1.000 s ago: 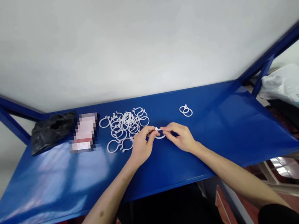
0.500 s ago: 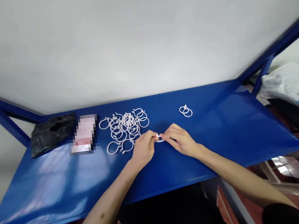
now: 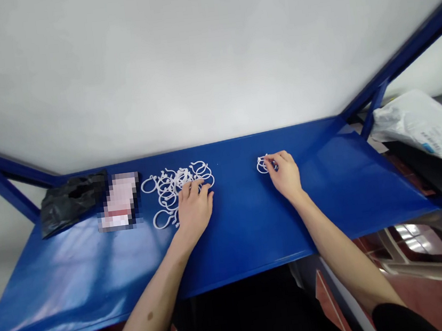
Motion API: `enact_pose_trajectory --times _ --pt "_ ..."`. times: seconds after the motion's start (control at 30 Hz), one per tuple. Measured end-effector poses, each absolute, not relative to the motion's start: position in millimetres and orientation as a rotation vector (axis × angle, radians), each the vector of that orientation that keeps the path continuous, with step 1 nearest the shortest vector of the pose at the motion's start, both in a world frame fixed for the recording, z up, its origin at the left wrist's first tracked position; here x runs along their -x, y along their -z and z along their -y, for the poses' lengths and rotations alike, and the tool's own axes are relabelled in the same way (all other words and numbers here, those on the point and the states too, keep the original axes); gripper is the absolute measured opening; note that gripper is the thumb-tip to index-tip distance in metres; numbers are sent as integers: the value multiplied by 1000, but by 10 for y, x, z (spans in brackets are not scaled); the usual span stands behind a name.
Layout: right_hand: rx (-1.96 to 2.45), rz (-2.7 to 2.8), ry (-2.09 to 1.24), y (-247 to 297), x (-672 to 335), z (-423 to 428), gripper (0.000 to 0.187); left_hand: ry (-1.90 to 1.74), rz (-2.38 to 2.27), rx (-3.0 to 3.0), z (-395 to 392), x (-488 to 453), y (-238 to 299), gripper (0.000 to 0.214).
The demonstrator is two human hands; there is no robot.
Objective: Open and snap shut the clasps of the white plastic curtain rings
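Note:
A loose pile of white plastic curtain rings (image 3: 165,183) lies left of the middle; many have a gap with knobbed ends. Over the near right side of this pile rests my left hand (image 3: 196,206), fingers spread and curved down; it covers some rings, and no ring shows in its grip. Farther right, my right hand (image 3: 285,172) pinches at a small group of curtain rings (image 3: 261,166), thumb and index finger together on a white ring there. The hand partly hides that group, so the number of rings in it is unclear.
A black plastic bag (image 3: 70,203) and a pixelated pinkish flat thing (image 3: 120,199) lie at the left of the blue tabletop (image 3: 244,227). Blue frame bars (image 3: 374,98) rise at both sides before a pale wall. Beyond the right end is a clear plastic-wrapped package (image 3: 425,121).
Both hands were together at the middle holding one ring. My right hand has since moved right to the small group with the ring, while my left hand has let go and moved onto the pile.

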State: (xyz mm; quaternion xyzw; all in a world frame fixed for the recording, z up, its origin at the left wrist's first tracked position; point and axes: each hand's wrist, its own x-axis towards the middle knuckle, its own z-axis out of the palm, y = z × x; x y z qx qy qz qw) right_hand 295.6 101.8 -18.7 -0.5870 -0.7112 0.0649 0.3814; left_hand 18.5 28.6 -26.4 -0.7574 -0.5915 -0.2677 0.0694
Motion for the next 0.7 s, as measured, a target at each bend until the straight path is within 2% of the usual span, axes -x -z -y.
enact_pose_trajectory --times 0.17,0.4,0.57,0.7 --pt "1591 1769 -69 250 -3087 -1102 21 789 1742 2308 -283 -176 248 9" --pt "1421 1862 -81 172 -2826 -910 22 1141 1609 2363 -264 -219 141 8" --pt "1103 2075 -410 103 -2545 -657 22 1154 1485 2469 -230 -270 124 9" --pt "987 2085 -707 115 -2416 -533 28 1046 1314 2600 -203 -327 152 11"
